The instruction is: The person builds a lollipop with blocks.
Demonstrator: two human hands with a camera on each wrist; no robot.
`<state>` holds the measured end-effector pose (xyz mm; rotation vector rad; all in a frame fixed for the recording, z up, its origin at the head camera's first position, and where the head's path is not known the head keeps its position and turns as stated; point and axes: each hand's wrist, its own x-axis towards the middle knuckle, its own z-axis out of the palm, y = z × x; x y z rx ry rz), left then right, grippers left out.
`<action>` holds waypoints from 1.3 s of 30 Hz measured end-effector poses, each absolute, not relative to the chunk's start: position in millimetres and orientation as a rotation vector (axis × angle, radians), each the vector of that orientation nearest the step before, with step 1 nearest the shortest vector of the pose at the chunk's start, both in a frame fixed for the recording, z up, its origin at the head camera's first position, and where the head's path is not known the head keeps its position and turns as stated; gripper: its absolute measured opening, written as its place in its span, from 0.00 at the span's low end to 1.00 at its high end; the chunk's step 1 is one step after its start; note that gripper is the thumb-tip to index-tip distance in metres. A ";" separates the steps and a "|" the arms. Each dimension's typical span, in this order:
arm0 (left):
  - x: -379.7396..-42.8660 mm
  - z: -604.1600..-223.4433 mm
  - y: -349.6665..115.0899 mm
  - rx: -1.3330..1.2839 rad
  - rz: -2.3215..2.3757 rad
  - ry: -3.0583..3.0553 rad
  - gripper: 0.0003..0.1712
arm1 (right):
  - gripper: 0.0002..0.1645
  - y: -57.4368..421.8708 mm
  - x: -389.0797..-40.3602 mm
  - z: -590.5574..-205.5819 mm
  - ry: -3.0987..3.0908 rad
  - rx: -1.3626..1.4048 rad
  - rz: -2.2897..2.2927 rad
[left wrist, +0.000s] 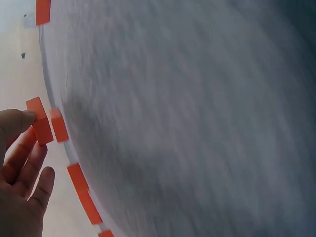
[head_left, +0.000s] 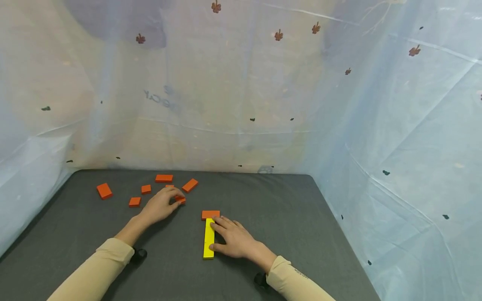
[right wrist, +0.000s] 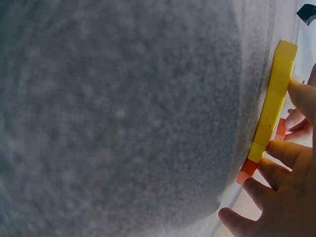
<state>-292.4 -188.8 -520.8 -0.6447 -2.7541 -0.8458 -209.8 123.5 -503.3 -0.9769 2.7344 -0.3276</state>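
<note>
While the right hand [head_left: 236, 241] lies with fingers spread and nearly straight, thumb and fingertips touching the long yellow bar [head_left: 208, 244] on the grey tabletop [head_left: 320, 251], an oblong orange block [head_left: 208, 214] sits crosswise against the bar's far end. Farther out, leftward, the left hand [head_left: 161, 205] pinches a small orange block [left wrist: 40, 122]; loose orange blocks [head_left: 164, 178] lie scattered near it, translucent sheeting [head_left: 226, 83] behind.
</note>
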 end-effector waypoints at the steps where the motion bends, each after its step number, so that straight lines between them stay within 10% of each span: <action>1: -292.8 -521.2 -185.4 -0.662 -0.853 -2.747 0.13 | 0.43 123.5 -209.8 -503.4 2.735 -0.975 -0.324; 39: -311.4 -526.0 -115.5 -0.969 -0.892 -2.849 0.07 | 0.43 121.9 -211.8 -504.6 2.742 -0.972 -0.286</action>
